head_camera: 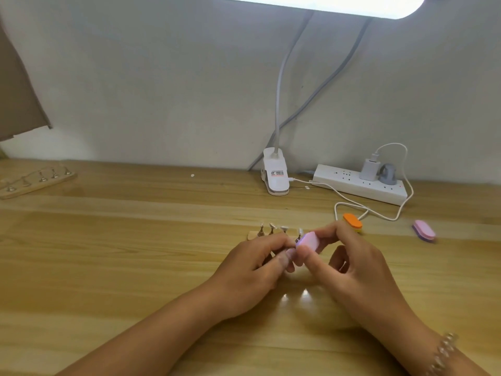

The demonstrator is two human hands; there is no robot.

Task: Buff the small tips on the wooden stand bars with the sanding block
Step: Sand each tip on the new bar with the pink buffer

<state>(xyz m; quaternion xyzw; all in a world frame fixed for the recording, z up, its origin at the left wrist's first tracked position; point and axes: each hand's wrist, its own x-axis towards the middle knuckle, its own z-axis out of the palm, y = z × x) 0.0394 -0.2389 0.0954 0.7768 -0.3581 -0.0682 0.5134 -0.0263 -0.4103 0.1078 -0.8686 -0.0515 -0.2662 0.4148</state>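
**Pink block meets a tip at mid-worktop**

The right hand [352, 264] pinches the pink sanding block [311, 240] against a small tip [291, 250]. The left hand [252, 270] fingers grip that tip, just before the wooden stand bar [253, 235] on the worktop [122, 267].

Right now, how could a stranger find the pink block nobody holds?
Find the white power strip by the wall. Just in front of its right end lies the pink block. Unlike the orange block to its left, it is pink over purple.
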